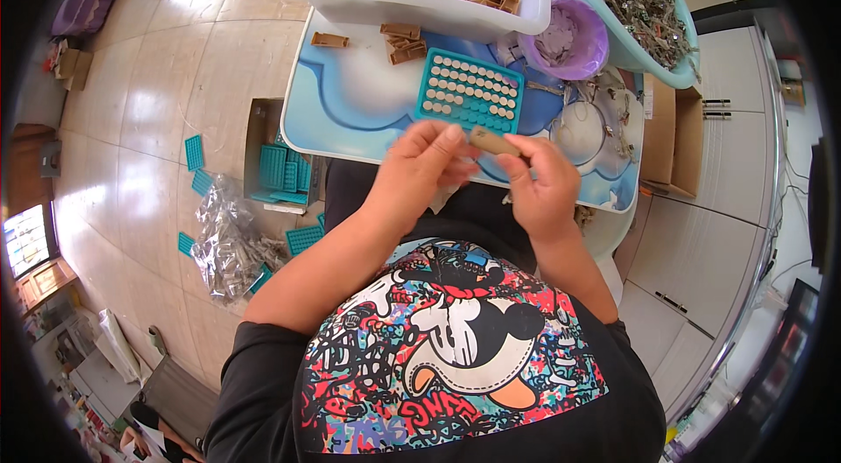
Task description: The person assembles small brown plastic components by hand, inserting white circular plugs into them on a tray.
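Note:
In my right hand (545, 184) is a small brown plastic casing (493, 141), pinched between thumb and fingers near the table's front edge. Just left of the casing's end, my left hand (420, 156) has its thumb and forefinger pressed together; what they hold, if anything, is too small to make out. The other left fingers are slightly blurred. Beyond both hands lies a teal tray (480, 106) with rows of white round pieces (473, 73); its nearer middle part shows bare teal cells. Several loose brown casings (405, 44) lie on the table left of the tray.
A white tub (412, 0) heaped with brown casings stands at the back. Right of it are a purple bucket (591, 38) and a teal basin (692, 51) full of tangled small parts. Teal trays fill an open box (265, 113) at left, beside a clear plastic bag (223, 244) on the floor.

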Demonstrator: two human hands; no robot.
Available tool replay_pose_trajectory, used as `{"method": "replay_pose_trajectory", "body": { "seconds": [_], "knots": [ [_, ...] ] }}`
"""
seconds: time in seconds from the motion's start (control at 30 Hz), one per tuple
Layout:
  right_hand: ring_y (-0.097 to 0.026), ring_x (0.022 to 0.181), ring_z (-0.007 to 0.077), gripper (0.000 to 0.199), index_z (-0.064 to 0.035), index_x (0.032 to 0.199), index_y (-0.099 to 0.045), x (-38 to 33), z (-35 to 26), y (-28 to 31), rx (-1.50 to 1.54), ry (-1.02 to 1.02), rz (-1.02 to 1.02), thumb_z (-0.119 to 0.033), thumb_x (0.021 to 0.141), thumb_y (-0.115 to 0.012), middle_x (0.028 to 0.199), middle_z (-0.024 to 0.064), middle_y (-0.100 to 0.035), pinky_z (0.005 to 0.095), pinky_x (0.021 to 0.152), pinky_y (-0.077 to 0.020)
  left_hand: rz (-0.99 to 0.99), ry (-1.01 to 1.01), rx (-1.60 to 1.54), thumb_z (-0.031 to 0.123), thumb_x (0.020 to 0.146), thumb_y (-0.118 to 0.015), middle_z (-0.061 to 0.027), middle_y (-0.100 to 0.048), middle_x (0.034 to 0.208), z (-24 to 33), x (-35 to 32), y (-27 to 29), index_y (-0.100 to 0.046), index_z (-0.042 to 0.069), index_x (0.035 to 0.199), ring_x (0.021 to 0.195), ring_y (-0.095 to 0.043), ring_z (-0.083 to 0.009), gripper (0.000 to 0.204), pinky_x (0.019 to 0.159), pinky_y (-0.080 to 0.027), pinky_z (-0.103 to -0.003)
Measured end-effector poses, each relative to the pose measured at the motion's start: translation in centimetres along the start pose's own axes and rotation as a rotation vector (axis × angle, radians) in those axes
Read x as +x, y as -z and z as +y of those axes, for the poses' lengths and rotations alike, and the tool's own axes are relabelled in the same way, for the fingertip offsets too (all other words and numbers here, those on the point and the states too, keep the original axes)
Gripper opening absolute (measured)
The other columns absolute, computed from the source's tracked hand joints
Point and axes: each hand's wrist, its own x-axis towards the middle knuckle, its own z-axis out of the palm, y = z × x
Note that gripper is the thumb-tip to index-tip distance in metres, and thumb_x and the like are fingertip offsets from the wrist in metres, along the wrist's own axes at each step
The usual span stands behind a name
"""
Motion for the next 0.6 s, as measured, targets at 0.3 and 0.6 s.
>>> {"method": "replay_pose_trajectory", "body": {
  "seconds": [0.3,0.6],
  "knots": [
    [-0.052,0.084,0.0123,0.023,0.0019,0.106,-0.058,-6.6,11.0,9.2,-0.039,-0.361,0.711,-0.008,0.086,-0.062,0.095,0.005,-0.058,0.025,0.077,-0.0428,0.498,-1.173,1.674,0.01,0.072,-0.068,-0.0045,-0.059,0.101,4.8,7.6,4.7,-0.064,0.012,0.101,0.094,-0.055,-0.0258,0.029,0.083,-0.045,-0.038],
    [-0.058,0.088,0.0124,0.02,0.001,0.101,-0.061,-24.2,25.9,12.4,-0.222,-1.123,0.651,-0.013,0.088,-0.06,0.093,0.0059,-0.064,0.0234,0.075,-0.0448,0.533,-0.961,1.845,0.014,0.07,-0.07,-0.0019,-0.06,0.102,4.8,7.2,5.5,-0.064,0.013,0.098,0.092,-0.059,-0.0234,0.029,0.077,-0.047,-0.036]
  ]
}}
